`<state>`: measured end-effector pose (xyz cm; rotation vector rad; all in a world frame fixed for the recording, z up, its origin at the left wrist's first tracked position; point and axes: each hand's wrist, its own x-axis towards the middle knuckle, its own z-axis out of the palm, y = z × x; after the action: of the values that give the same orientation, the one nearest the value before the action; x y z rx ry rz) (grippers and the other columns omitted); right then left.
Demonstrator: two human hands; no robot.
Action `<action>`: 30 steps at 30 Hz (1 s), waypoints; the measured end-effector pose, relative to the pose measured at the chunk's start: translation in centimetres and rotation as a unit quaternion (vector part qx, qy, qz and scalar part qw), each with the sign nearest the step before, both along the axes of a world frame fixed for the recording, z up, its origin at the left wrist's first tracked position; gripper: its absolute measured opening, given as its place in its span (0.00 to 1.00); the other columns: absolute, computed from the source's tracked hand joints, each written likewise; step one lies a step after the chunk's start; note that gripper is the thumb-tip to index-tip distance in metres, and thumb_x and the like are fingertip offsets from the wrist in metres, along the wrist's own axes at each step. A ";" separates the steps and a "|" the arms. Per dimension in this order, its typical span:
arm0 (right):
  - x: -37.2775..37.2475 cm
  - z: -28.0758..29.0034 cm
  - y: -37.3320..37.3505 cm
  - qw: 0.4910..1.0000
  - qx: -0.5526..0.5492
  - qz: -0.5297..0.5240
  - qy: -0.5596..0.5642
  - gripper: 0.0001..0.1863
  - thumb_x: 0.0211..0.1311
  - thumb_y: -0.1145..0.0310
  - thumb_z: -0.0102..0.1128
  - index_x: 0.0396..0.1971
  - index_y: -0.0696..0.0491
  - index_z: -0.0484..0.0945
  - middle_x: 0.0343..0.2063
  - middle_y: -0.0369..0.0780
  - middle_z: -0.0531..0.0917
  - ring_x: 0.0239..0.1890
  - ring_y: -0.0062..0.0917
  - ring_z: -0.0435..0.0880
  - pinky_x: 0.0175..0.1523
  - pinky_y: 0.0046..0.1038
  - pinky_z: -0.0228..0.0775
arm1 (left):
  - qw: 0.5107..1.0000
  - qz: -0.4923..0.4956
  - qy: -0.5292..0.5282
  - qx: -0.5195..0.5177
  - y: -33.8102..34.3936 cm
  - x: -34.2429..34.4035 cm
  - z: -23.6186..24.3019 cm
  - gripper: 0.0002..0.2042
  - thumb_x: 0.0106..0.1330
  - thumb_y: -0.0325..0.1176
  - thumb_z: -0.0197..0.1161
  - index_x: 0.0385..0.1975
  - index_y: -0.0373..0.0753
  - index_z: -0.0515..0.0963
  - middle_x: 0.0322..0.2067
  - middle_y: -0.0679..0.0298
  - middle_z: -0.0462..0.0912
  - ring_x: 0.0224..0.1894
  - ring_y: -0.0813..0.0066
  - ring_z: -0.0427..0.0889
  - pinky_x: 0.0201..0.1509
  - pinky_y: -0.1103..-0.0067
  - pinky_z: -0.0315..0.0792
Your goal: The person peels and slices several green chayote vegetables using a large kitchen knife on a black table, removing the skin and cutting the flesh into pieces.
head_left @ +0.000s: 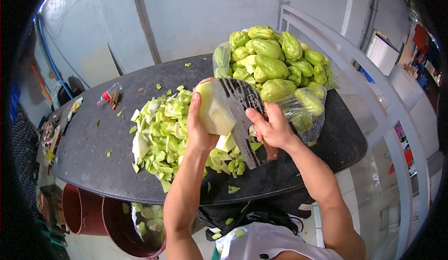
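My left hand (199,125) is wrapped round a pale, peeled-looking chayote (214,110), held up above the table with a smooth whitish face showing. My right hand (276,128) grips a broad-bladed cleaver (243,134) by its brown handle (270,151). The wet, dark blade lies against the chayote's right side; it hides part of the contact. Beneath my hands a heap of pale green cut pieces (161,134) spreads over the black table (102,143). Behind my right hand, whole green chayotes (268,49) are piled in a clear plastic bag (317,115).
A small clear plastic bottle (106,96) with a red cap lies on the table's left. Below the front edge stand dark red buckets (119,229), one holding green and pale scraps (151,220). A grey metal railing (387,129) runs along the right; a wall (196,17) rises behind.
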<state>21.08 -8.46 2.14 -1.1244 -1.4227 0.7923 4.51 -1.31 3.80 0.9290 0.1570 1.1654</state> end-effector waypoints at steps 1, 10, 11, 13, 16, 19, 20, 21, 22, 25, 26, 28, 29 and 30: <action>-0.1 0.2 -0.1 1.000 -0.002 0.001 -0.001 0.14 0.71 0.60 0.53 0.38 0.56 0.69 0.16 0.30 0.68 0.11 0.12 0.67 0.17 0.19 0.64 | 1.000 -0.005 0.015 -0.004 0.0 0.2 -0.8 0.27 0.69 0.55 0.49 0.61 0.44 0.63 0.50 0.59 0.74 0.51 0.66 0.76 0.54 0.68 0.73; -0.3 0.1 0.0 0.999 0.022 -0.040 0.008 0.16 0.71 0.56 0.53 0.31 0.54 0.69 0.11 0.31 0.68 0.11 0.14 0.68 0.17 0.19 0.63 | 0.999 -0.033 0.012 -0.010 -0.3 1.0 -1.4 0.27 0.70 0.54 0.50 0.62 0.43 0.62 0.52 0.58 0.74 0.52 0.64 0.76 0.55 0.67 0.72; -0.4 -0.2 0.1 0.998 0.022 -0.050 0.020 0.17 0.71 0.56 0.53 0.31 0.55 0.70 0.11 0.31 0.69 0.11 0.15 0.69 0.17 0.21 0.62 | 0.999 -0.036 0.009 -0.003 -0.4 1.1 -1.3 0.27 0.70 0.53 0.50 0.62 0.43 0.62 0.52 0.58 0.74 0.52 0.64 0.76 0.55 0.67 0.72; -1.0 -0.2 0.3 0.995 0.046 -0.079 0.036 0.18 0.71 0.54 0.52 0.31 0.56 0.70 0.12 0.31 0.70 0.11 0.15 0.69 0.17 0.21 0.62 | 0.999 -0.038 0.008 0.003 -0.6 1.3 -1.6 0.27 0.70 0.53 0.50 0.62 0.43 0.62 0.52 0.58 0.74 0.52 0.64 0.76 0.55 0.66 0.73; -0.5 0.8 -0.2 0.995 0.049 -0.071 0.044 0.19 0.71 0.53 0.52 0.31 0.56 0.70 0.12 0.32 0.70 0.11 0.15 0.69 0.17 0.21 0.62 | 0.998 -0.047 0.028 -0.021 -0.9 1.9 -2.3 0.27 0.70 0.53 0.49 0.62 0.43 0.62 0.52 0.58 0.74 0.52 0.64 0.76 0.54 0.66 0.73; -0.2 0.8 -0.2 0.996 0.037 -0.064 0.046 0.19 0.71 0.53 0.52 0.31 0.56 0.70 0.13 0.32 0.71 0.11 0.15 0.70 0.17 0.21 0.62 | 0.998 -0.068 0.017 -0.002 -1.0 2.2 -2.1 0.26 0.70 0.53 0.49 0.62 0.43 0.62 0.51 0.58 0.74 0.51 0.64 0.76 0.53 0.67 0.74; -0.1 0.9 -0.2 0.997 0.028 -0.060 0.047 0.18 0.71 0.54 0.52 0.31 0.56 0.70 0.13 0.32 0.71 0.11 0.15 0.70 0.17 0.21 0.62 | 0.998 -0.059 0.022 -0.016 -0.9 2.2 -2.4 0.26 0.70 0.53 0.49 0.61 0.43 0.62 0.51 0.58 0.74 0.51 0.64 0.76 0.53 0.67 0.74; 0.0 1.0 -0.1 0.997 0.029 -0.060 0.048 0.18 0.71 0.54 0.52 0.31 0.56 0.70 0.13 0.32 0.71 0.11 0.15 0.70 0.17 0.21 0.62 | 0.998 -0.050 0.027 -0.030 -0.8 2.3 -2.5 0.26 0.70 0.53 0.48 0.61 0.43 0.62 0.51 0.58 0.74 0.51 0.64 0.77 0.53 0.67 0.74; 0.1 1.1 0.0 0.997 0.030 -0.046 0.051 0.17 0.71 0.56 0.53 0.31 0.56 0.70 0.13 0.32 0.71 0.11 0.15 0.70 0.17 0.21 0.63 | 0.998 -0.051 0.029 -0.029 -0.8 2.3 -2.5 0.26 0.70 0.53 0.48 0.61 0.43 0.62 0.51 0.58 0.74 0.51 0.64 0.77 0.53 0.67 0.74; 0.3 1.3 0.4 0.998 0.029 -0.028 0.054 0.15 0.71 0.59 0.53 0.31 0.56 0.70 0.13 0.33 0.71 0.11 0.16 0.70 0.17 0.22 0.64 | 0.997 -0.061 0.019 -0.031 -0.7 2.3 -2.6 0.26 0.70 0.53 0.49 0.61 0.43 0.63 0.51 0.58 0.74 0.50 0.65 0.77 0.52 0.67 0.74; 0.3 1.3 0.5 0.998 0.027 -0.021 0.050 0.14 0.71 0.60 0.53 0.31 0.55 0.70 0.13 0.33 0.71 0.11 0.16 0.70 0.17 0.22 0.64 | 0.998 -0.048 0.017 -0.040 -0.5 2.3 -2.9 0.27 0.69 0.56 0.48 0.61 0.44 0.64 0.50 0.58 0.76 0.49 0.64 0.78 0.52 0.66 0.74; 0.2 0.9 0.7 0.996 0.024 -0.015 0.088 0.13 0.71 0.61 0.53 0.32 0.55 0.69 0.14 0.32 0.71 0.11 0.16 0.70 0.17 0.22 0.65 | 0.998 -0.034 0.013 -0.048 -0.5 2.4 -2.4 0.28 0.69 0.58 0.48 0.60 0.45 0.66 0.49 0.58 0.77 0.48 0.62 0.79 0.51 0.65 0.74; 0.3 0.8 0.7 0.992 0.017 -0.010 0.125 0.12 0.71 0.61 0.53 0.32 0.54 0.69 0.14 0.32 0.70 0.12 0.16 0.70 0.18 0.22 0.65 | 0.999 -0.013 -0.006 -0.052 -0.9 2.5 -1.7 0.27 0.69 0.57 0.48 0.60 0.45 0.65 0.48 0.58 0.77 0.47 0.63 0.79 0.51 0.66 0.75; 0.3 0.8 0.6 0.992 0.018 -0.010 0.123 0.12 0.71 0.61 0.53 0.32 0.54 0.69 0.14 0.32 0.70 0.12 0.16 0.70 0.18 0.22 0.65 | 0.998 0.008 -0.025 -0.057 -0.9 2.5 -1.2 0.26 0.70 0.56 0.49 0.60 0.45 0.64 0.48 0.57 0.76 0.47 0.64 0.79 0.50 0.68 0.75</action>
<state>21.34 -7.87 2.92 -0.9748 -1.2138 0.8562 7.06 -2.23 2.58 0.7993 0.1888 1.1819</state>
